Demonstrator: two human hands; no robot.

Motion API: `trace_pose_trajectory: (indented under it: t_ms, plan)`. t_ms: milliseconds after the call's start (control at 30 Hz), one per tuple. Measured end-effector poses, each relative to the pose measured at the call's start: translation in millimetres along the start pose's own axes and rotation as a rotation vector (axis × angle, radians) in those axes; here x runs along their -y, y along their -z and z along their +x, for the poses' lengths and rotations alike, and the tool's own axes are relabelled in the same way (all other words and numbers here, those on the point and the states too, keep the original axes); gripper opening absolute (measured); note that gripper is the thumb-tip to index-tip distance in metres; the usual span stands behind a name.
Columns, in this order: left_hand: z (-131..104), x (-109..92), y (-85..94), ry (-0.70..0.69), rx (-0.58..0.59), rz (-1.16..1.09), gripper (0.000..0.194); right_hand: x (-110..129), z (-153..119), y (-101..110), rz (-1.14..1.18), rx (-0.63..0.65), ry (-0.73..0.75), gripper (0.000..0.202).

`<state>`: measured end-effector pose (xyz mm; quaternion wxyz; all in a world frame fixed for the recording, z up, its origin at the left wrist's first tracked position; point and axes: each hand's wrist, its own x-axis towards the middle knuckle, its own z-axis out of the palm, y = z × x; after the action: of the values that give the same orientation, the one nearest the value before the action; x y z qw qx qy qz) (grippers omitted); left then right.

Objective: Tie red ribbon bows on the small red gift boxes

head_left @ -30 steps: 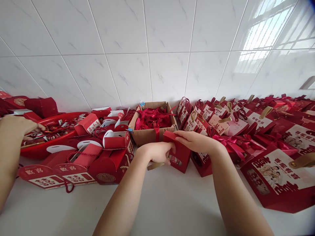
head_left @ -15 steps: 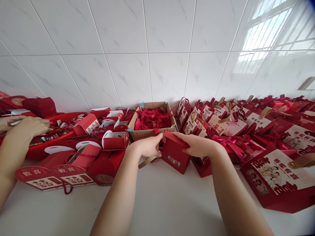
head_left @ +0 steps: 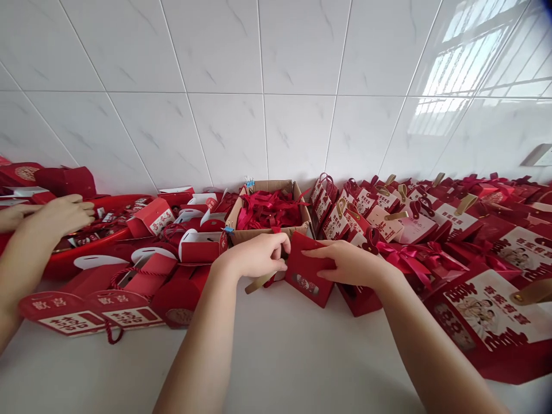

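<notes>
a red box (head_left: 308, 259) with a rounded window (head_left: 305, 283) low on one face tilts near the cardboard carton (head_left: 245, 234).

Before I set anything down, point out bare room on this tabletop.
The white tabletop is bare between the left forearm and right forearm, nearer than the central red box. Another patch lies left of the left forearm, nearer than the corded boxes. Crowded: along the tiled wall and the gift boxes at right.

Tiled wall (head_left: 297, 52), white worktop (head_left: 276, 356) and massed red boxes (head_left: 457, 221) suggest a packing room
</notes>
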<state>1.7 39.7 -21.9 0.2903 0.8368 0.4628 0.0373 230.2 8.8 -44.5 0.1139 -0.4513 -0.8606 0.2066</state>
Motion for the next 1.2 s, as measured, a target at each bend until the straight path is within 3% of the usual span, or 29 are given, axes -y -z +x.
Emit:
trace_pose_trajectory:
  t_ms: [133, 200, 333, 567, 800, 1200]
  plan:
    - [7.6, -7.1, -5.6, -0.183, -0.249, -0.172, 0.015, 5.2, 3.8, 4.9, -0.009, 0.020, -0.024, 0.041]
    - [13.9, -9.7, -10.0, -0.223, -0.296, -0.236, 0.014, 5.6, 5.7, 5.3, -0.023, 0.039, -0.037, 0.042]
    - [23.9, -12.3, -18.2, -0.231, -0.276, -0.290, 0.012, 0.4, 8.7, 2.2, -0.060, 0.041, -0.051, 0.042]
    - [28.6, -18.0, -24.0, -0.233, -0.304, -0.181, 0.014, -2.7, 7.5, -2.1, -0.094, 0.036, -0.004, 0.035]
    - [22.4, -19.1, -18.0, -0.187, -0.231, -0.122, 0.024, 16.0, 4.3, -4.1, -0.247, 0.047, 0.008, 0.035]
    - [6.3, -25.2, -9.0, -0.142, -0.188, -0.141, 0.014, 39.0, -3.9, -7.7, -0.312, 0.053, -0.007, 0.027]
